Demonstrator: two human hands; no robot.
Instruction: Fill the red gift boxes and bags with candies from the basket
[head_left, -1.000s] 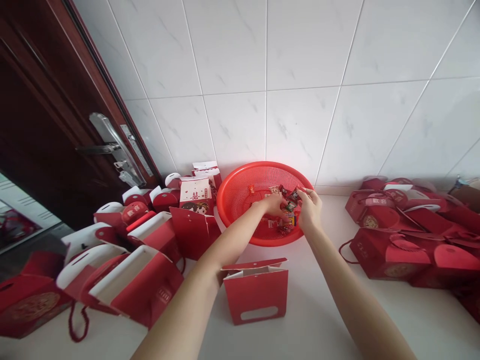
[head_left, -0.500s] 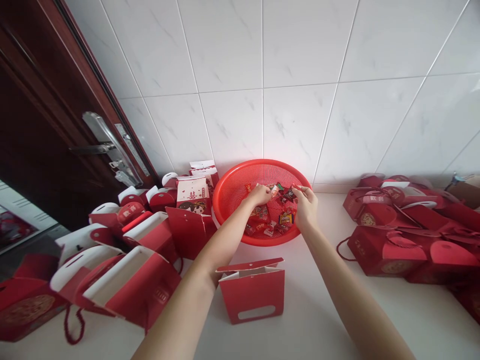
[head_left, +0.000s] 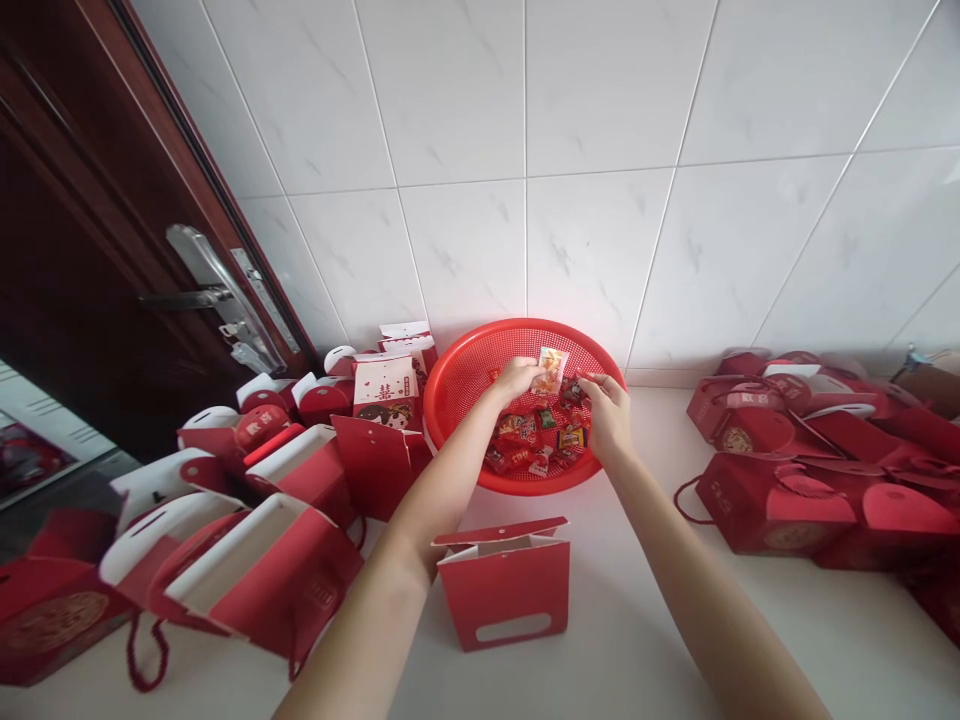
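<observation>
A red perforated basket (head_left: 457, 430) stands against the wall with several wrapped candies (head_left: 525, 430) in it. Over its middle, my left hand (head_left: 517, 380) pinches a pale orange-and-white packet (head_left: 551, 370). My right hand (head_left: 609, 408), at the basket's right side, has its fingers closed on a dark red wrapped candy (head_left: 574, 391). Nearer to me, between my forearms, an upright red box (head_left: 506, 590) with an open top and an oval window stands on the white surface (head_left: 600, 610).
Several open red and white boxes (head_left: 262, 560) crowd the left, some with rope handles. Closed red boxes (head_left: 780, 510) fill the right side. Behind are a tiled wall (head_left: 592, 100) and, at the left, a dark door with a metal handle (head_left: 217, 290).
The pale packet in my left hand now faces me, raised and more visible. A green candy lies among the others in the basket. My right hand has barely moved.
</observation>
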